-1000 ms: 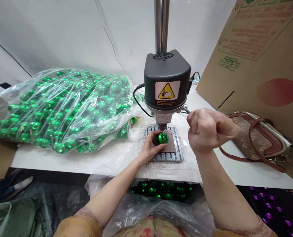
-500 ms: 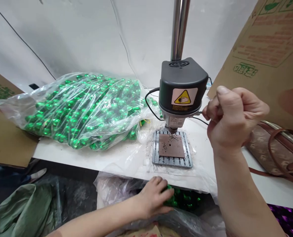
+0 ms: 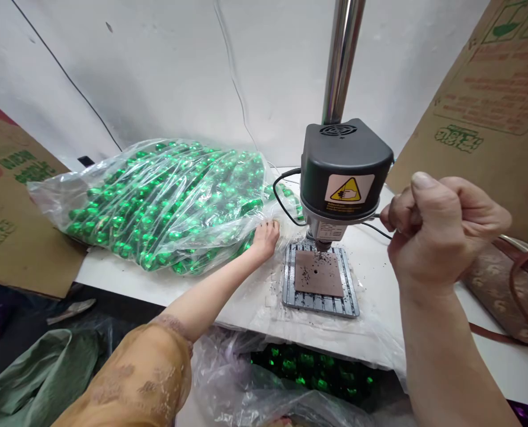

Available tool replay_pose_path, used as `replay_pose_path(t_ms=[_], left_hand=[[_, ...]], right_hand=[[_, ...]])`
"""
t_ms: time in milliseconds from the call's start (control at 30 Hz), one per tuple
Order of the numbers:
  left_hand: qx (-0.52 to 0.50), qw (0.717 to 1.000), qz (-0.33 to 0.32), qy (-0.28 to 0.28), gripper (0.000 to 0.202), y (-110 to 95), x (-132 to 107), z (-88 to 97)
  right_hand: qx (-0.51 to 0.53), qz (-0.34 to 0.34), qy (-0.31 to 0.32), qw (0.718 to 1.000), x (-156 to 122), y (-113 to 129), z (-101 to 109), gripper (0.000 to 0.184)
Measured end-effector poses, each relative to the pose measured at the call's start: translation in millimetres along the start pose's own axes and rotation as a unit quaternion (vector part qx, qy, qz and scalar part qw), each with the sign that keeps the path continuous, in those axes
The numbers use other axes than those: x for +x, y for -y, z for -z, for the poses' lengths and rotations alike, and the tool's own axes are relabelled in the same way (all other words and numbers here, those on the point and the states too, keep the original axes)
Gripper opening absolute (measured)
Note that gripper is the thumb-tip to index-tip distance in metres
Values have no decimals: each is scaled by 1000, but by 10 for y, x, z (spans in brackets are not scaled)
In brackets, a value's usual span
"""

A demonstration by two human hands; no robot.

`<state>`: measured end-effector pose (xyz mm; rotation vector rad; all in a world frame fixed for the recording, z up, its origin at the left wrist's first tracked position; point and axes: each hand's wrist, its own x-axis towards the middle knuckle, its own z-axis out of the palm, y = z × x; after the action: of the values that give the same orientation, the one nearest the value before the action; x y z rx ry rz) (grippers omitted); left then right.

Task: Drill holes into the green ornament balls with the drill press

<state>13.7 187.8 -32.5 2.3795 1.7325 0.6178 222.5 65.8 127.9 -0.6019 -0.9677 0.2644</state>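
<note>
My left hand is at the right end of a clear plastic bag filled with shiny green faceted beads. Its fingers are curled together at the bag's loose edge, and whatever they hold is hidden. A small black bench drill press stands to the right of this hand. My right hand is closed around the press's lever, which mostly disappears inside the fist. Below the drill chuck, a square brown board with a small hole rests on the slotted metal base, with dark shavings scattered over both.
An open plastic bag with more green beads sits below the table's front edge. Cardboard stands at right near a patterned handbag. More cardboard is at left. A black cable loops beside the press.
My left hand has moved up and forward from the lower bag of green beads to the bag on the table. My right hand stays on the lever. The view has shifted slightly.
</note>
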Motion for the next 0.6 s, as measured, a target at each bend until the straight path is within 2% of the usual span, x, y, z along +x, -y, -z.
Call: replay_pose_path(t_ms=[133,267,400,533,600], left_hand=[[-2,1000,7,-12,21,80,235,-155],[5,1000,1,-11,24,108,249,-140],[21,1000,-11,10,33,68,57,0],[100,990,-20,94,40,19,-220,84],[124,986,-8,112,37,20,-304,104]], right_hand=[[4,-1,3,1000,-3,-6,4,41],[2,3,0,1000,-8,-12,16,41],[-5,-8,4,1000,-14,-7,30,42],[-1,-7,1,1000,-13,-12,30,41],[-2,-5,-2,1000,-13,-18,28,42]])
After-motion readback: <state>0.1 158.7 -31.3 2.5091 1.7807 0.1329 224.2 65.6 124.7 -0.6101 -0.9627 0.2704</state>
